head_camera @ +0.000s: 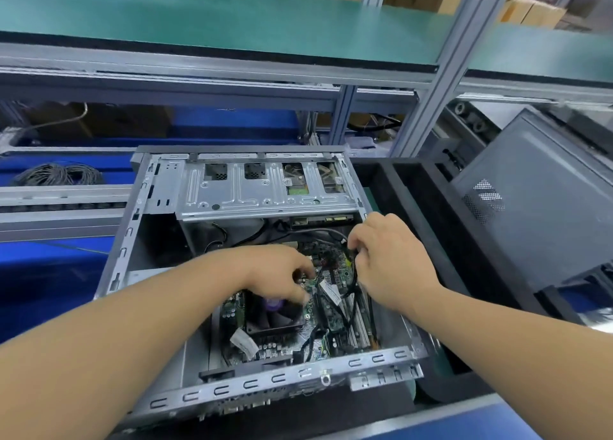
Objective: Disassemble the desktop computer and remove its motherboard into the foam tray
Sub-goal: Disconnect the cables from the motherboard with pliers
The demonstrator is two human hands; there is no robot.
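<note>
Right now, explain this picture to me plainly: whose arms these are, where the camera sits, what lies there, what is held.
One picture, from a camera worn on a person's head, looking down at their own bare arms. No robot. An open computer case lies on its side. Inside sits the motherboard with its fan. The left hand reaches down to the board above the fan; what its fingertips hold is unclear. The right hand grips a black cable. A black foam tray waits to the right, with the removed side panel beyond it.
</note>
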